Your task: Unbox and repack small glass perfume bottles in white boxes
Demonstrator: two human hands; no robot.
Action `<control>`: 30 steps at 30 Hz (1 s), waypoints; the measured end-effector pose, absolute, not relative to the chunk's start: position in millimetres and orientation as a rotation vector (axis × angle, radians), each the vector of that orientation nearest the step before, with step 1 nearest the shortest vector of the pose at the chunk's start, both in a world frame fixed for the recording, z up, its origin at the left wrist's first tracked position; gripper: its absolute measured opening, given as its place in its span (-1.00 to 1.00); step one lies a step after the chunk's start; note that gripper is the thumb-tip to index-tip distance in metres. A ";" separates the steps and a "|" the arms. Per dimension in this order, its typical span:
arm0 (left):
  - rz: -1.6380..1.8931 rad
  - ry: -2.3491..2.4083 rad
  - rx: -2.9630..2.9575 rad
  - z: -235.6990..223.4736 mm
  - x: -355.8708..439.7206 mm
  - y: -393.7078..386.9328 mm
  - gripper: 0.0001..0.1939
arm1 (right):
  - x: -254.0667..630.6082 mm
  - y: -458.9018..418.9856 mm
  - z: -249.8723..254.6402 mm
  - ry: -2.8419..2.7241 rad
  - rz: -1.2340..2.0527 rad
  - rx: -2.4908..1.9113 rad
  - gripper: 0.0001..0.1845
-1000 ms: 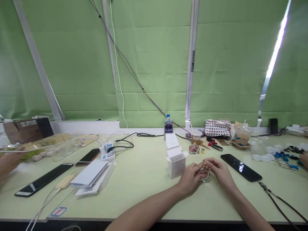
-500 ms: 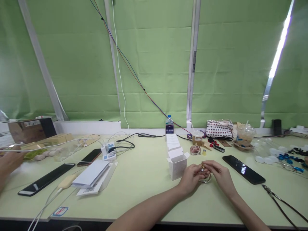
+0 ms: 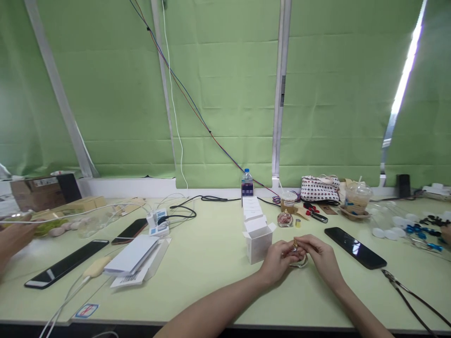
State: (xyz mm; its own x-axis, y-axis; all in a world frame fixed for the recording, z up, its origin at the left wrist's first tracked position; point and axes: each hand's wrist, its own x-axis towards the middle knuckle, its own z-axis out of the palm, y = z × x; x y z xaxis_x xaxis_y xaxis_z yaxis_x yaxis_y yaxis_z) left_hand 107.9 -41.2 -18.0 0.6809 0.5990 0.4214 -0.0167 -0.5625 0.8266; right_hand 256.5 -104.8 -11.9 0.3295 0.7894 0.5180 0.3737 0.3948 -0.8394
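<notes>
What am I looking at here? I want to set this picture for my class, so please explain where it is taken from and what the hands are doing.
The camera sits on a person's head, looking down at a pale green table. No machine: two bare hands. The left hand and right hand together hold a small clear glass bottle with a gold top. Beside them stands an open white cardboard box; a black phone lies to the right. Another person's hand shows at the far left edge.

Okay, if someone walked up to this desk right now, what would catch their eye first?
Probably the two hands meeting mid-table: the left hand and right hand both grip a small glass bottle with a gold top. Just left of them stands an open white box, and a black phone lies to the right.
</notes>
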 end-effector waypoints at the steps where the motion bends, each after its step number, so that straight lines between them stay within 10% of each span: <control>1: 0.892 0.454 2.022 -18.3 107.8 -41.0 -0.74 | 256.3 -104.9 -12.1 -1.282 0.371 -1.208 -0.70; 25: 0.879 0.459 2.075 -21.3 108.3 -38.8 -0.72 | 261.0 -106.8 -11.5 -1.326 0.487 -1.272 -0.70; 30: 0.901 0.504 1.972 -21.6 109.3 -41.7 -0.43 | 260.9 -110.8 -11.1 -1.164 0.359 -1.291 -0.65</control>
